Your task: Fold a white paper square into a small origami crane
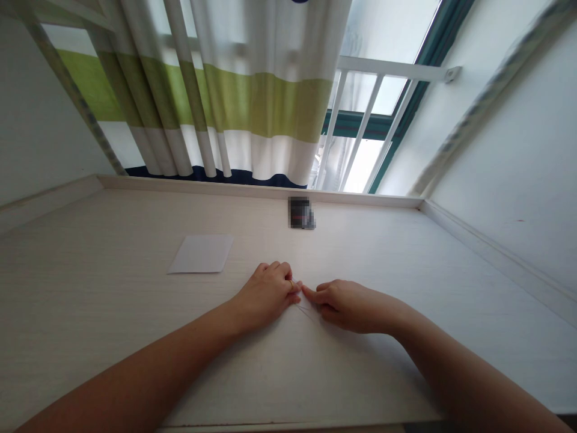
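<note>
Both my hands rest on a pale wooden desk (406,288), fingertips almost touching in the middle. My left hand (269,293) is curled, its fingers pinched on something small and thin that looks like a yellowish rubber band (303,308). My right hand (345,304) is also curled, index finger pointing left toward the left hand's fingertips, touching the same thin thing. What exactly the fingers hold is too small to name with certainty.
A white sheet of paper (201,254) lies on the desk to the far left of my hands. A small dark blurred object (301,213) stands at the desk's back edge. Behind it hang striped curtains (234,102) and a window with white bars (360,120).
</note>
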The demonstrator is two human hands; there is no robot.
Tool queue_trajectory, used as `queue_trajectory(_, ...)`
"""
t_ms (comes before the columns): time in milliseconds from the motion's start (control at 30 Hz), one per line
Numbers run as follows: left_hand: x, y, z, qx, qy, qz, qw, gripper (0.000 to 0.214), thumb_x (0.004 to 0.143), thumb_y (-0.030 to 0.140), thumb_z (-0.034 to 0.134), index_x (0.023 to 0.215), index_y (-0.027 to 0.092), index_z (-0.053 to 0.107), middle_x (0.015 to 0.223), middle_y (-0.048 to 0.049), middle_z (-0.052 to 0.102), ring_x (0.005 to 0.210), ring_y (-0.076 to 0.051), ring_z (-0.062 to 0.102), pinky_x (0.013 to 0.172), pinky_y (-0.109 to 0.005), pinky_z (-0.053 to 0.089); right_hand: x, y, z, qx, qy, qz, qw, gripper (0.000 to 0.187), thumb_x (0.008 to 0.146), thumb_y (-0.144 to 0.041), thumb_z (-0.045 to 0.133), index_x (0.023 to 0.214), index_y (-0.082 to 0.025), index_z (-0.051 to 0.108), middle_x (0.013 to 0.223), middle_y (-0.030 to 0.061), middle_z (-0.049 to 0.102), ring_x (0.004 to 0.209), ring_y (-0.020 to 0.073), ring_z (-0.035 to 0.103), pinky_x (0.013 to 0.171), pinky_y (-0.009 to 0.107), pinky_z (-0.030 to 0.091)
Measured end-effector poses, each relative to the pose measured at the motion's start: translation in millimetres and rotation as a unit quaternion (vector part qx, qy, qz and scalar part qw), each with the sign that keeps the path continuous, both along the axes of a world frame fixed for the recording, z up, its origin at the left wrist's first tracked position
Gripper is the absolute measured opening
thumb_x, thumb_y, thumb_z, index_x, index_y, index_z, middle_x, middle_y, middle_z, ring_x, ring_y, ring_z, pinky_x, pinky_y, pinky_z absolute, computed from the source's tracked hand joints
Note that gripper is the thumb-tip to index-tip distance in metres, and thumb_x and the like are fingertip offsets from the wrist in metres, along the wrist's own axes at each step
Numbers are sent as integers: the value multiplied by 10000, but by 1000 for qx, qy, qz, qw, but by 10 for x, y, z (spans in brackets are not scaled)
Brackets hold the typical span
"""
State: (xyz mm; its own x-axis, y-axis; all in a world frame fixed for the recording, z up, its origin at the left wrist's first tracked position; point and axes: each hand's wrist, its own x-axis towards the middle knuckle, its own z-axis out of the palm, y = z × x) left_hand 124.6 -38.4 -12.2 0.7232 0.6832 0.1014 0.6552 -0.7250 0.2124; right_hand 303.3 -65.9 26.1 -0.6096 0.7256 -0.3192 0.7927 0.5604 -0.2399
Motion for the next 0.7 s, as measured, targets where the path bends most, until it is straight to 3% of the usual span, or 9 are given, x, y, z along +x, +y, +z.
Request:
queue_trajectory(267,-10,11,18,-23,-6,5,1000,238,807,338,454,961,242,608,890,-42,533,862,-183,477,757,-328,346,-15,-27,-19,11,-12,-10,1000,421,774,-164,357,1182,-145,459,888,112,622,750,190,565,632,261,394)
queue_trajectory(433,-5,-11,43,-1,13,15,1000,257,814,351,430,969,247,607,889,-50,534,871,-194,480,761,-345,342,15,-9,27,37,-70,-24,997,488,754,-182,360,1235,-236,421,713,73,635,599,183,553,519,254,344)
queue_trajectory(633,-9,-5,21,7,12,17,1000,262,813,369,426,987,276,598,877,-46,529,861,-192,479,758,-349,341,107,37,145,-61,-79,-50,994,494,742,-140,346,1200,-282,461,468,-5,566,456,126,509,483,216,323)
queue_trajectory(700,-15,-1,12,8,5,16,1000,264,809,374,432,991,278,598,878,-44,528,863,-191,478,761,-347,340,103,21,154,-49,-93,-41,994,498,741,-141,366,1210,-287,449,479,-1,571,468,133,525,487,219,325)
